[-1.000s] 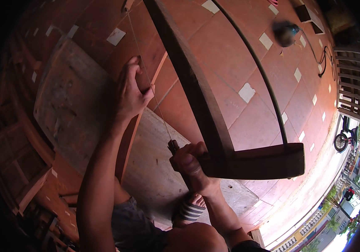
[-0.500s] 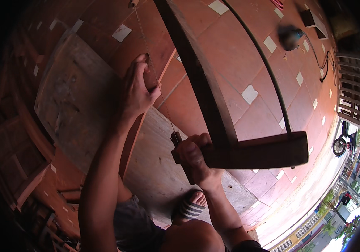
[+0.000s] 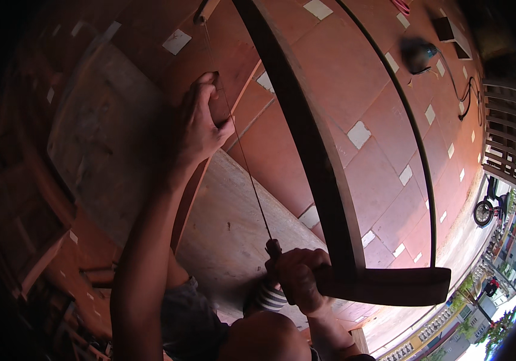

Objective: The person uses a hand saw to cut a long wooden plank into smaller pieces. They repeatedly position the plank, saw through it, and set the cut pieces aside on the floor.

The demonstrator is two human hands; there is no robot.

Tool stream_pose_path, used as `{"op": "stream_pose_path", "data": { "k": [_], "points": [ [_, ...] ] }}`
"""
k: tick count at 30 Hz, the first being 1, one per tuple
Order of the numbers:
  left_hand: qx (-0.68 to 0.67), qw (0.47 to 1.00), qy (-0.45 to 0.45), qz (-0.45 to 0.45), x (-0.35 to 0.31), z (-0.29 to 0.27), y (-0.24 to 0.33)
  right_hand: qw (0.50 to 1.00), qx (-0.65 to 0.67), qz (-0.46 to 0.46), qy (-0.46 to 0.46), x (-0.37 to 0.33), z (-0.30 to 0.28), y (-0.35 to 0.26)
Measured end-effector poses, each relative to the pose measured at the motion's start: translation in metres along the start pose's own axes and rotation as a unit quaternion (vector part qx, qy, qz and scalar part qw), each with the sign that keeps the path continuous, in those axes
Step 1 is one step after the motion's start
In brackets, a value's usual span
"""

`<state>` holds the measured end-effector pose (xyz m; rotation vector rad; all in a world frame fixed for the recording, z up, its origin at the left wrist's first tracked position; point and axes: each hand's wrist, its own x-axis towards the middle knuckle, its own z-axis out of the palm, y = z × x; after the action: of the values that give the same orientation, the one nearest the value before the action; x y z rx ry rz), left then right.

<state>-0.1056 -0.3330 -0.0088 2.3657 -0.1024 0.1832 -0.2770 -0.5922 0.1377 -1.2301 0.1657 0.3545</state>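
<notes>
My right hand (image 3: 303, 280) is wrapped round the lower end of a wooden frame saw (image 3: 309, 135), at the grip beside its crosspiece. The saw's thin blade (image 3: 250, 174) runs taut up and away from that grip, passing just right of my left fingers. With fingers bent, my left hand (image 3: 197, 129) presses and grips a reddish wooden board (image 3: 243, 72). The blade crosses this board near its right edge; the cut itself is too small to make out. The board lies over a grey, worn wooden plank (image 3: 234, 219).
Red floor tiles with small white insets surround the plank. A corded power tool (image 3: 417, 55) and a small box-like piece (image 3: 452, 37) lie at the far right. Dark wooden furniture parts (image 3: 23, 222) stand at left. A slatted wooden piece (image 3: 510, 126) and a parked motorbike (image 3: 489, 207) are beyond.
My right hand has drawn the saw down toward me and slightly right, so more blade shows below my left hand. The left hand stays almost in place on the board.
</notes>
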Motion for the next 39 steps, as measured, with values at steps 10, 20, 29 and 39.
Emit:
{"op": "stream_pose_path", "data": {
  "k": [10, 20, 29, 39],
  "points": [
    [0.013, 0.989, -0.048, -0.14, 0.005, -0.001, 0.003, 0.996, -0.026, 0.015, 0.087, 0.097, 0.046, -0.004],
    [0.05, 0.985, -0.047, -0.156, -0.001, -0.001, 0.003, 0.994, -0.054, 0.003, -0.092, -0.016, -0.002, -0.034],
    [0.056, 0.982, -0.084, -0.158, 0.006, -0.003, 0.012, 0.996, 0.037, -0.037, 0.077, 0.135, 0.059, 0.007],
    [0.082, 0.978, -0.076, -0.178, 0.003, 0.001, 0.009, 0.997, -0.045, 0.054, 0.014, -0.066, -0.013, -0.033]
  ]
}}
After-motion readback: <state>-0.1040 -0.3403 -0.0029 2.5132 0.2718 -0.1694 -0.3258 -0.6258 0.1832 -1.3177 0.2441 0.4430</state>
